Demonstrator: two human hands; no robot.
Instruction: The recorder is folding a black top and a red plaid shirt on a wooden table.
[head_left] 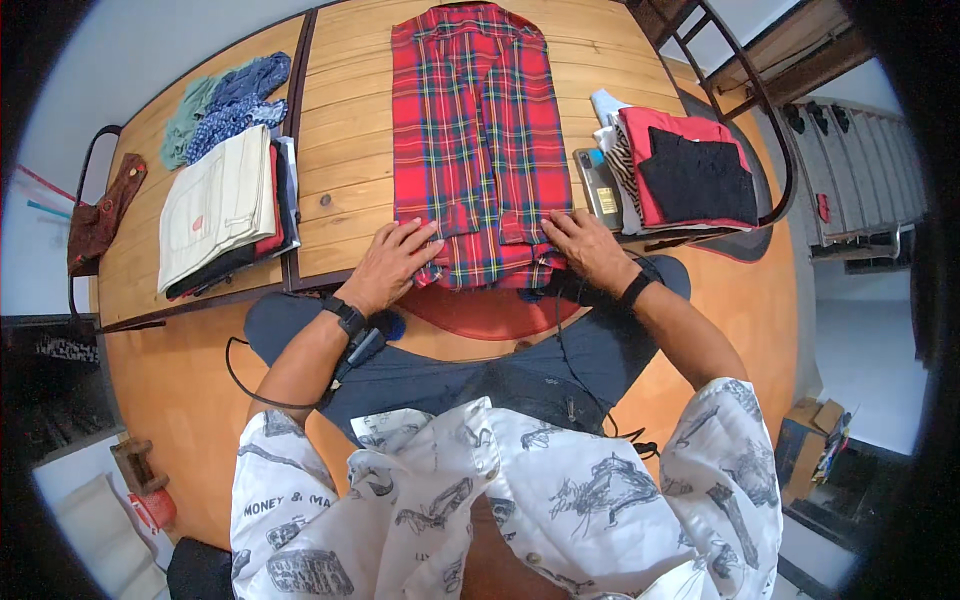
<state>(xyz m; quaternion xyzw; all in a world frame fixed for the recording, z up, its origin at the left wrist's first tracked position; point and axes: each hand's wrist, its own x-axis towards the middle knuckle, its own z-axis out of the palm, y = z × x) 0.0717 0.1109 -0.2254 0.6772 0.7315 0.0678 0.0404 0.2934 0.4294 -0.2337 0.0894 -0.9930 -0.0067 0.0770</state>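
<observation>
A red plaid shirt (437, 130) lies folded into a long strip on the wooden table, its sleeves laid down along its length. The collar end is at the far side and the hem at the near edge. My left hand (388, 266) rests on the shirt's lower left edge beside one cuff, fingers spread. At the lower right edge, my right hand (595, 250) lies with its fingers apart on the cloth near the other cuff. Both hands touch the shirt; the undersides of the fingers are hidden.
To the left stand a folded stack with white trousers (215, 200) on top and a crumpled blue and green pile (235, 110). On the right are a folded red and black stack (700, 170) and a phone (600, 188). A black metal rail (785, 150) borders the table's right side.
</observation>
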